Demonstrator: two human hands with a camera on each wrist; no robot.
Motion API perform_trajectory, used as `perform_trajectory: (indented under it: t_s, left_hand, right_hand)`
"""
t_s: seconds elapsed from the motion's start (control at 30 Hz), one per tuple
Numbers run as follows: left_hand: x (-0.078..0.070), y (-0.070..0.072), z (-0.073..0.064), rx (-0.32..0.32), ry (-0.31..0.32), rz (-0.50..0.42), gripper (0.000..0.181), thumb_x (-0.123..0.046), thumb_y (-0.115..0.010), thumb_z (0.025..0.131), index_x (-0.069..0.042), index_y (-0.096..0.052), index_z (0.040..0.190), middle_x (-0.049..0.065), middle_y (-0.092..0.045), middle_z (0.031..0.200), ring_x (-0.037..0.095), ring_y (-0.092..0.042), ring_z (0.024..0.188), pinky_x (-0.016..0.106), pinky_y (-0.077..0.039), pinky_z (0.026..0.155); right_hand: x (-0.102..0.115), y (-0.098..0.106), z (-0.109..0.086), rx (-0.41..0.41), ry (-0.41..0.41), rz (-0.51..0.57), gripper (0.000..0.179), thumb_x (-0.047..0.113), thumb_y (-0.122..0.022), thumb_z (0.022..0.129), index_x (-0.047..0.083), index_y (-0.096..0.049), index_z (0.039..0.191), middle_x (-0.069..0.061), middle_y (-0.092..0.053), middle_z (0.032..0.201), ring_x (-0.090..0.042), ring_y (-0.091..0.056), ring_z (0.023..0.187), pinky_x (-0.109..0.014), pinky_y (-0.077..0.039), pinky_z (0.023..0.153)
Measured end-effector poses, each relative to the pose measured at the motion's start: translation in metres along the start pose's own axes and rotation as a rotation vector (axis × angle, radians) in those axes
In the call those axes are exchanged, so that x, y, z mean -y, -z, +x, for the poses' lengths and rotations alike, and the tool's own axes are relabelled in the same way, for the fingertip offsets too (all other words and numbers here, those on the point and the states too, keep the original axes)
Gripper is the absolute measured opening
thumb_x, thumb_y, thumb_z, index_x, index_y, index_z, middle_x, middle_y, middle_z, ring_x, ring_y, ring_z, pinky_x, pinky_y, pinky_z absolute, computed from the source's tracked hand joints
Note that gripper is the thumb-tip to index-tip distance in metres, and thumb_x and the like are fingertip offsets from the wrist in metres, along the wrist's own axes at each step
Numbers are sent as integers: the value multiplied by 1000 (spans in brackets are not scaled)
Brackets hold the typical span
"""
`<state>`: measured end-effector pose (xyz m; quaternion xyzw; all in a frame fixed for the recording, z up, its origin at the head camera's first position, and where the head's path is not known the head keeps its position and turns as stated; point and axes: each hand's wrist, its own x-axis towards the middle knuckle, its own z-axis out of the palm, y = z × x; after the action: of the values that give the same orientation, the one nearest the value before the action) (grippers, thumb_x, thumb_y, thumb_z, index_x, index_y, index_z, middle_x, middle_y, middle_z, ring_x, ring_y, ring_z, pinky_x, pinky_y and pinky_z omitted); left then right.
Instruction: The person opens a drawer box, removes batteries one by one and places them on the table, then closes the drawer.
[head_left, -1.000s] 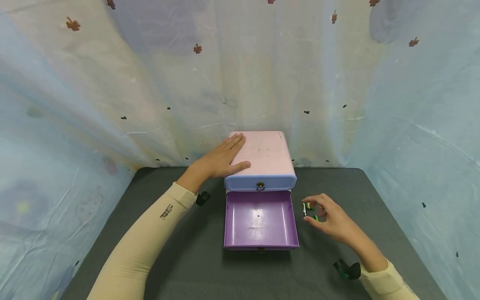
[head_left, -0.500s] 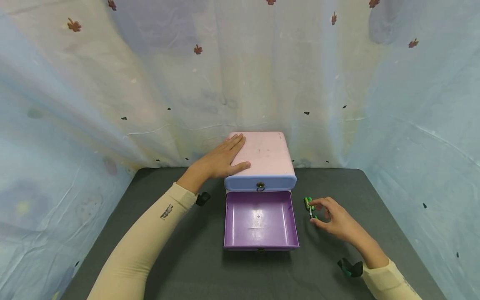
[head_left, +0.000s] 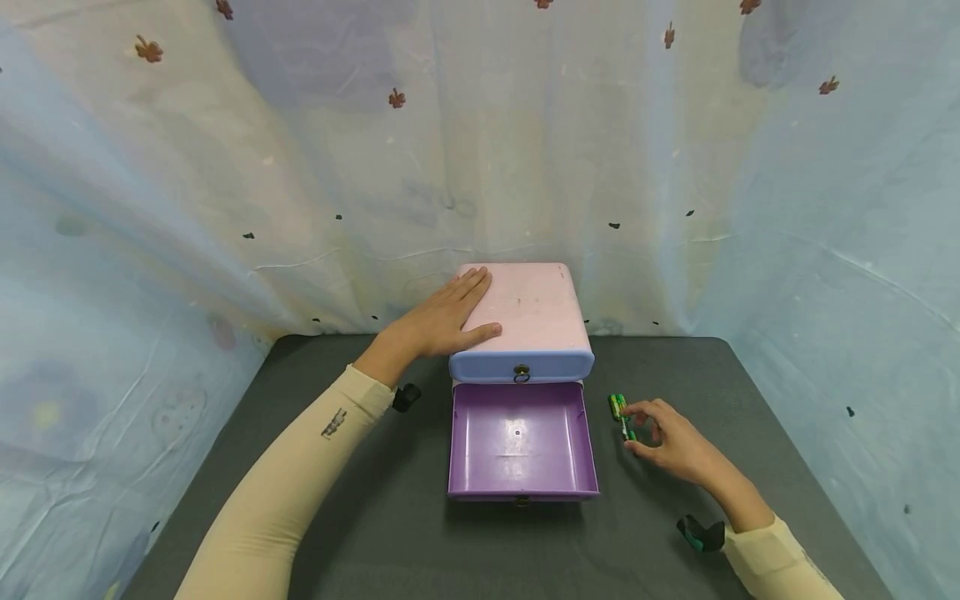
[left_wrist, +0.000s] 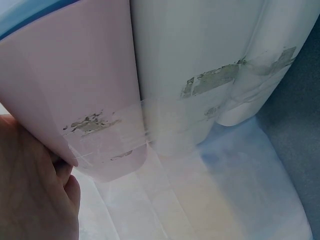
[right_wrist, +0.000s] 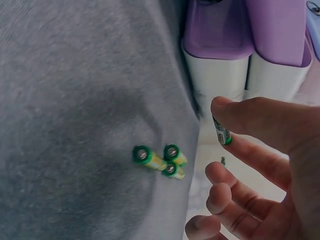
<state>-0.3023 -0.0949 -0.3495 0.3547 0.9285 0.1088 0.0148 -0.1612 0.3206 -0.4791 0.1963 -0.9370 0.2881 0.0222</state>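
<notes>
My left hand (head_left: 442, 317) rests flat on the pink top (head_left: 536, 304) of a small drawer cabinet, its fingers toward the back; the left wrist view shows part of that hand (left_wrist: 37, 185) against the cabinet's side. Below a closed blue drawer (head_left: 487, 367), a purple drawer (head_left: 517, 475) is pulled out, with nothing in it. To its right, my right hand (head_left: 675, 442) pinches a small battery (right_wrist: 221, 131) between thumb and index finger, the other fingers loosely curled. Three green-and-yellow batteries (right_wrist: 152, 159) lie close together on the dark tabletop, just left of the right fingertips in the head view.
A dark grey tabletop (head_left: 360, 533) lies under everything. Pale patterned curtains (head_left: 525, 167) hang behind and on both sides, close to the cabinet's back. In the right wrist view, another closed purple drawer (right_wrist: 215, 35) is seen beside the pulled-out one.
My right hand, pinching the battery, has drawn back a little to the right and down from beside the purple drawer, uncovering the batteries on the table. My left hand has stayed put.
</notes>
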Motion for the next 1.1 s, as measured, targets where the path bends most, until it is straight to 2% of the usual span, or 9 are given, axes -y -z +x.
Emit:
perform_trajectory:
  t_s: [0.33, 0.53, 0.8, 1.1]
  left_hand:
    - [-1, 1, -1, 4, 2, -9, 96, -68, -40, 109, -8, 0, 173, 8, 4, 181, 21, 7, 167, 36, 3, 134]
    - [0, 1, -1, 8, -1, -16, 96, -67, -41, 109, -8, 1, 173, 8, 5, 181, 21, 7, 167, 36, 4, 134]
    - [1, 0, 0, 11, -5, 1, 97, -68, -39, 109, -8, 2, 173, 7, 6, 181, 21, 8, 167, 36, 5, 134]
    - [-1, 2, -1, 19, 0, -10, 96, -67, -40, 109, -8, 2, 173, 7, 6, 181, 21, 8, 167, 36, 5, 134]
  right_hand:
    - [-20, -12, -1, 44, -45, 18, 45, 15, -86, 94, 4, -68, 133, -13, -62, 113, -13, -48, 77, -28, -43, 64]
    - [-24, -14, -2, 52, -24, 28, 44, 16, -86, 94, 2, -68, 131, -12, -61, 111, -12, -49, 78, -27, -44, 64]
    - [-28, -17, -2, 81, -62, 20, 46, 17, -85, 94, 4, -68, 135, -11, -59, 112, -11, -47, 78, -27, -44, 64]
    - [-31, -20, -3, 84, -65, 26, 46, 15, -85, 94, 3, -67, 135, -12, -58, 112, -6, -43, 75, -27, -43, 63]
